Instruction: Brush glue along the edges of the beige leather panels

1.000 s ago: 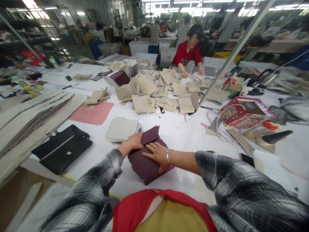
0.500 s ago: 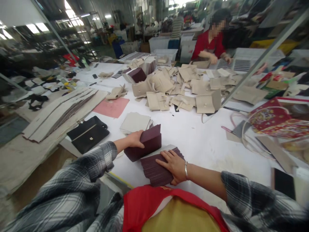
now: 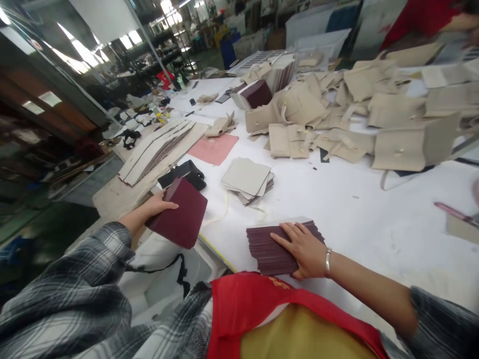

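Observation:
My left hand [image 3: 159, 205] grips a thick maroon stack of panels [image 3: 181, 212], holding it off the table's left front edge, above a pale bin. Its thumb lies on the stack's broad face and the other fingers are hidden behind. My right hand [image 3: 303, 247] rests with fingers spread on a fanned pile of thin maroon pieces [image 3: 271, 249] that lies on the white table [image 3: 344, 199]. Farther back, between the hands, is a loose stack of light grey panels [image 3: 247, 177]. A black bag piece [image 3: 190, 172] is partly hidden behind the maroon stack.
Beige wallet-like pieces [image 3: 295, 102] are heaped across the back of the table. Left of them lie a pink sheet [image 3: 215, 149] and long layered strips [image 3: 157, 149]. The pale bin [image 3: 164, 284] stands below the front edge. A person's red sleeve [image 3: 419, 22] shows at upper right.
My left hand has carried the maroon stack leftward, away from the fanned pile and past the table edge. My right hand stays on its pile. The view has turned left.

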The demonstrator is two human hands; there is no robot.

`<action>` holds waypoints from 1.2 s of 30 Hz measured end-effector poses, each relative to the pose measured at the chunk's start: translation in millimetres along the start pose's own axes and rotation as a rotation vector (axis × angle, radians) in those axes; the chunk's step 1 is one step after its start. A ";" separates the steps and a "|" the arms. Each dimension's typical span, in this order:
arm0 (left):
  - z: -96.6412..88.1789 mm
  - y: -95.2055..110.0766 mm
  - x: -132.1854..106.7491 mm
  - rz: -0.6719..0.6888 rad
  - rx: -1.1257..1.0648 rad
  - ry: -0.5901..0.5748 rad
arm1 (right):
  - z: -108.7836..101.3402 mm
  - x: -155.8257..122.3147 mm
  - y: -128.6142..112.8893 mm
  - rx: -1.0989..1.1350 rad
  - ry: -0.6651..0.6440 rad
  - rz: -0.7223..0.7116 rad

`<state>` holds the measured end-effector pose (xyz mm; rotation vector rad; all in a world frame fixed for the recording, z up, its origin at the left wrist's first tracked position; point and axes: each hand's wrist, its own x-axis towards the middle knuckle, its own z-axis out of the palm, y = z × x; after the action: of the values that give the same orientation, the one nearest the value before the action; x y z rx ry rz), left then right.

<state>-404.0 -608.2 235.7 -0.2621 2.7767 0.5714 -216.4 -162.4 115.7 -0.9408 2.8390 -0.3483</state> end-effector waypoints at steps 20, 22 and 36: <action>216.1 20.3 -17.9 0.415 0.280 0.009 | 3.6 2.1 4.4 0.001 -0.025 -0.031; 218.6 36.6 -26.9 0.568 -0.022 -0.125 | 3.8 -0.4 5.2 0.013 -0.018 -0.026; 266.7 163.3 8.0 0.754 -0.016 -0.684 | 48.2 -64.2 -32.9 0.073 0.372 0.638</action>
<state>-383.8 -352.1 57.1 0.8528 2.1168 0.6754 -137.0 -157.8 81.0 0.0847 3.2151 -0.5817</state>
